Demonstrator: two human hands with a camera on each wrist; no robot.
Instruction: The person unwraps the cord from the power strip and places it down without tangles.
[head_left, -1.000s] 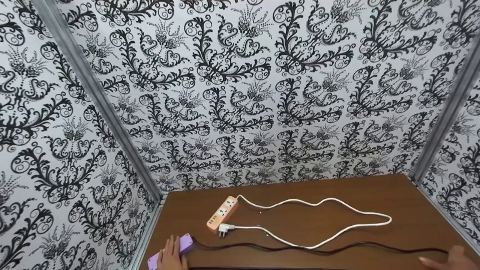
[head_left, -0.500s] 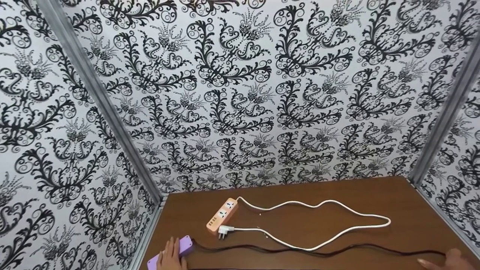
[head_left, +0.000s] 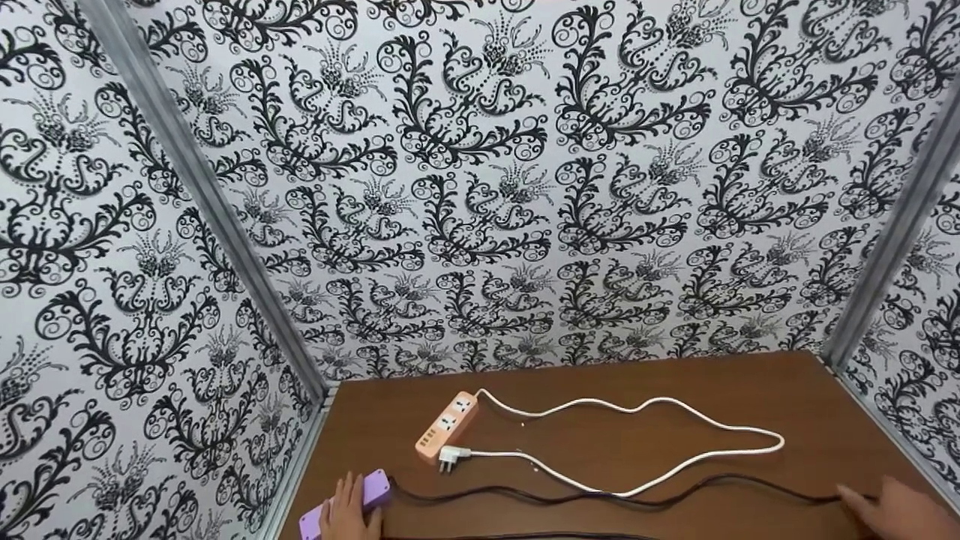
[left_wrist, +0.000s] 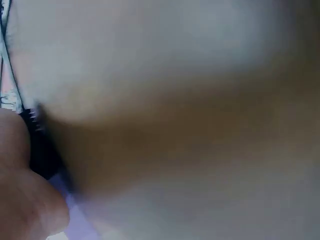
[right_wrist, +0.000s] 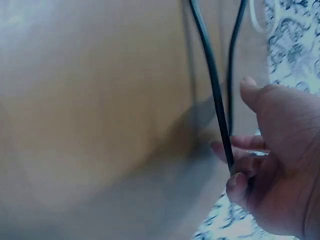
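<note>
A purple power strip (head_left: 376, 489) lies slanted at the table's front left. Across it lies my left hand (head_left: 349, 514), fingers over the top and thumb at the near side, holding it. In the left wrist view, only part of that hand (left_wrist: 25, 190) and a blurred purple patch (left_wrist: 77, 220) show. A black cable (head_left: 517, 491) runs from the strip to the right, where my right hand (head_left: 904, 510) grips it. The right wrist view shows two strands of the black cable (right_wrist: 212, 75) meeting at my curled fingers, with the thumb apart from them.
Further back lies an orange power strip (head_left: 447, 426) with a white plug (head_left: 453, 456) beside it. Its white cable (head_left: 739, 451) spreads in a long loop to the right, touching or crossing the black cable. Patterned walls (head_left: 480, 225) enclose the brown table (head_left: 600, 375).
My right hand has shifted a little left along with the black cable. The cable's front strand shows more clearly near the lower edge. My left hand stays on the purple power strip.
</note>
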